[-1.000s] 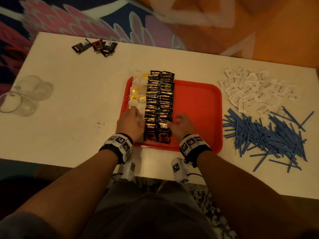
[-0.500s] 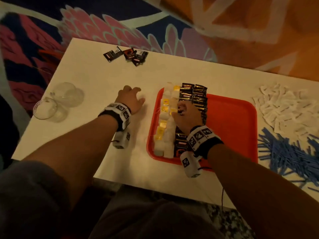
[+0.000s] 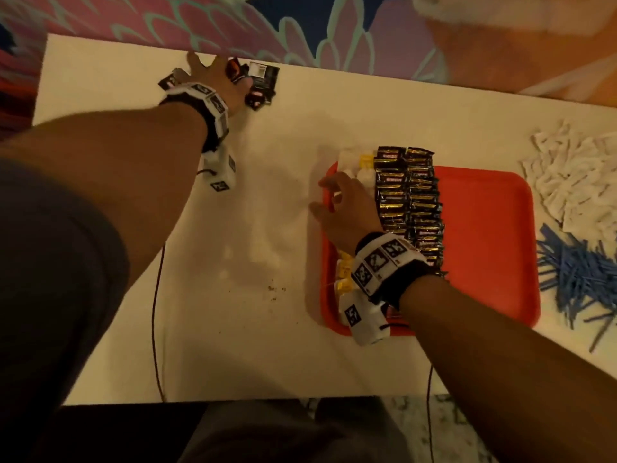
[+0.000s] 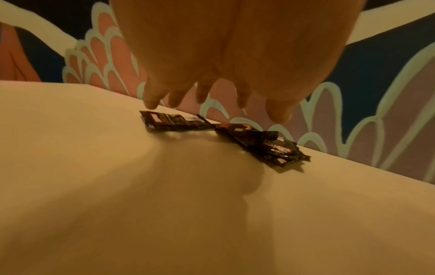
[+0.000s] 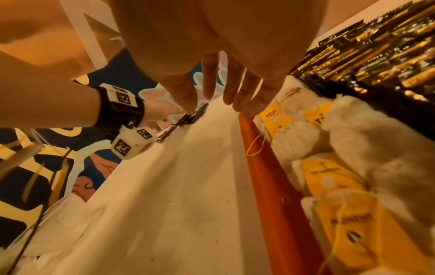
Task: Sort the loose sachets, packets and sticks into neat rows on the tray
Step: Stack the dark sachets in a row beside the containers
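A person's left hand point(image 3: 218, 76) reaches to the upper left of the head view, fingers spread and relaxed above a small cluster of loose dark sachets point(image 3: 262, 82) near the far edge of the white table point(image 3: 233, 329). In the left wrist view the fingertips point(image 4: 150, 101) hang just over the leftmost sachet point(image 4: 173, 121), with a second overlapping bunch point(image 4: 266, 147) to the right of it; contact cannot be told, and nothing is held.

At centre right, the right hand point(image 3: 347, 203) rests over the left side of the red tray point(image 3: 484, 245), fingers extended and loosely splayed, gripping nothing. In the right wrist view its fingertips point(image 5: 249, 109) sit at the tray's rim point(image 5: 263, 167), beside tea bags with yellow tags point(image 5: 329, 178).

On the tray, the tea bags point(image 3: 357, 165) form a column along the left edge, and two tight columns of black-and-gold sachets point(image 3: 409, 198) stand just to their right. Off the tray, at the right edge of the frame, lie a heap of white packets point(image 3: 574, 175) and, below it, a scatter of blue sticks point(image 3: 581, 279).
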